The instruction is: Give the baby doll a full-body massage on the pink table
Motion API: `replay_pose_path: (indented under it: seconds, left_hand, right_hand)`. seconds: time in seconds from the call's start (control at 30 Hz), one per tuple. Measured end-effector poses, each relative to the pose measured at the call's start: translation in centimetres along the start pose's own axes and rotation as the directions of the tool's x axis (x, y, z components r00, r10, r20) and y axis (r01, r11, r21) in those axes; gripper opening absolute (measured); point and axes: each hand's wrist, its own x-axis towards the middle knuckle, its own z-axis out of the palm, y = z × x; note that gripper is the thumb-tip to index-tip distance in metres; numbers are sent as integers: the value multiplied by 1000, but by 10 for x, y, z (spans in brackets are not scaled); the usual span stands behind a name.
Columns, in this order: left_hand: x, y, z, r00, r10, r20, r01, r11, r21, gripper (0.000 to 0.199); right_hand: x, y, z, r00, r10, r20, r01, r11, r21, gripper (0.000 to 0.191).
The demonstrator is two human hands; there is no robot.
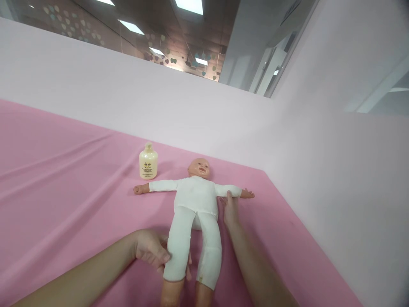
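Note:
A baby doll [196,196] with a white cloth body lies face up, its arms spread and its legs toward me. My left hand [153,249] is wrapped round the doll's leg at the left of the view, thumb on top and fingertips showing on the leg's inner side. At the doll's arm on the right, my right hand [230,209] grips the white sleeve part from below, with a finger or thumb on top; its other fingers are partly hidden.
A cream pump bottle [148,164] stands upright beyond the doll's outstretched left-side arm. The pink cloth surface [96,192] has folds at the left. A white wall [128,102] with windows above borders it behind and at right.

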Motion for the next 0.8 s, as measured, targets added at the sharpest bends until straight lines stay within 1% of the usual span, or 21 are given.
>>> replay_pose_path:
  seconds: [0.13,0.23,0.3,0.37,0.4,0.47,0.57,0.63,0.7,0.77,0.8]
  left_hand:
    - [-1,-1,-3,999,-47,-15,47,998,37,69]
    - [-2,-3,-5,997,-75,-36,76,996,41,69]
    - [-1,-4,-6,996,-80,-33,82,996,44,73]
    - [0,-5,-6,998,-61,-19,62,997,42,72]
    - [1,-6,-5,999,-35,-17,35,999,32,69]
    - [3,-6,-2,997,56,-49,-57,998,-5,64]
    - [6,-8,-2,965,212,-156,-226,971,-74,60]
    - [6,-10,-5,944,261,-204,-288,950,-119,60]
    - [6,-13,-9,925,276,-260,-321,935,-149,62]
    - [6,-15,-12,902,278,-332,-343,926,-157,64]
    - [5,-17,-14,889,278,-365,-352,923,-157,63]
  right_hand:
    - [-2,-2,2,1000,-3,9,2,1000,24,61]
    - [-4,-4,4,1000,-12,26,10,999,42,58]
    - [-4,-5,4,1000,-1,29,0,999,46,57]
    - [-5,-6,4,1000,-3,16,3,999,34,57]
    - [-6,-6,4,1000,-13,10,13,1000,22,57]
    - [-7,-7,3,999,-52,9,52,999,-10,55]
    - [-11,-10,4,988,-146,51,150,985,-83,53]
    - [-14,-11,5,971,-202,126,218,967,-129,51]
    - [-19,-12,6,949,-230,217,270,946,-177,48]
    - [-23,-14,7,911,-269,313,349,906,-238,42]
    - [-25,-16,7,881,-299,366,408,872,-270,38]
